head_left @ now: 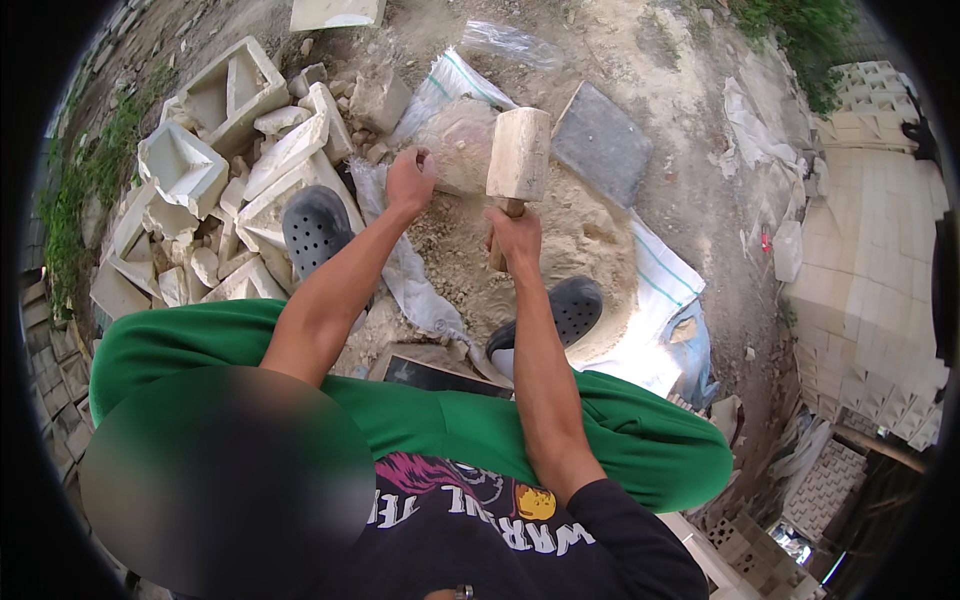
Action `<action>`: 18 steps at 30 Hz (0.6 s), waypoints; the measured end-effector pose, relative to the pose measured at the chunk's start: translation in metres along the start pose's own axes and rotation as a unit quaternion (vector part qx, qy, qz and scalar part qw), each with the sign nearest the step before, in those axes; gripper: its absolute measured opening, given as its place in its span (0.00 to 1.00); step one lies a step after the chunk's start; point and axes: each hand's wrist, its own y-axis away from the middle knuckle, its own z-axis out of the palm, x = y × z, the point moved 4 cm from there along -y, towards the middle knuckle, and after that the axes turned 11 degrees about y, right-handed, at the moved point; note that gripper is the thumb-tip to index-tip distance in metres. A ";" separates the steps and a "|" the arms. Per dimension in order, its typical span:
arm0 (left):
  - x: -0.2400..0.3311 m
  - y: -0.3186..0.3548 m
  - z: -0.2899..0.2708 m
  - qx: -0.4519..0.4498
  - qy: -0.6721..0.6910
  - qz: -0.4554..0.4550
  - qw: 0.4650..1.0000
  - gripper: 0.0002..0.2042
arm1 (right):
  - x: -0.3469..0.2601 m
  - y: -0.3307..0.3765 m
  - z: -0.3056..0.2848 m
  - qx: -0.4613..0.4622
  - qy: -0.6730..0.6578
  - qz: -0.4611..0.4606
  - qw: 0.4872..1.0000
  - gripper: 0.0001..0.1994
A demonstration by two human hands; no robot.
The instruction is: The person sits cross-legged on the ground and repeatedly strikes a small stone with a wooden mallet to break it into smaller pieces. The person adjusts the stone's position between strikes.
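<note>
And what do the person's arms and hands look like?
The left hand and right hand are bare: no gloves, and no watch or bracelet that I can see. The right arm has a short black sleeve; the top of the left arm is blurred out.

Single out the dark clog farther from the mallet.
The left foot's clog, beside the broken pale blocks; the right foot's clog sits nearer the mallet, partly hidden by the right forearm.
</note>
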 end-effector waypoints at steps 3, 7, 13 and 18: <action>-0.026 0.018 -0.004 0.007 0.027 -0.035 0.999 0.10 | -0.024 -0.007 0.005 0.053 0.061 -0.089 0.993 0.20; -0.041 0.061 0.004 -0.031 -0.030 -0.059 0.997 0.12 | -0.050 -0.010 0.019 0.125 0.064 -0.215 0.967 0.19; -0.027 0.082 0.013 -0.061 -0.082 0.032 0.994 0.17 | 0.019 -0.030 0.059 0.026 0.195 -0.055 0.979 0.21; -0.024 0.070 0.010 -0.084 -0.104 0.009 0.991 0.15 | 0.006 -0.009 0.041 -0.020 0.062 -0.007 0.998 0.21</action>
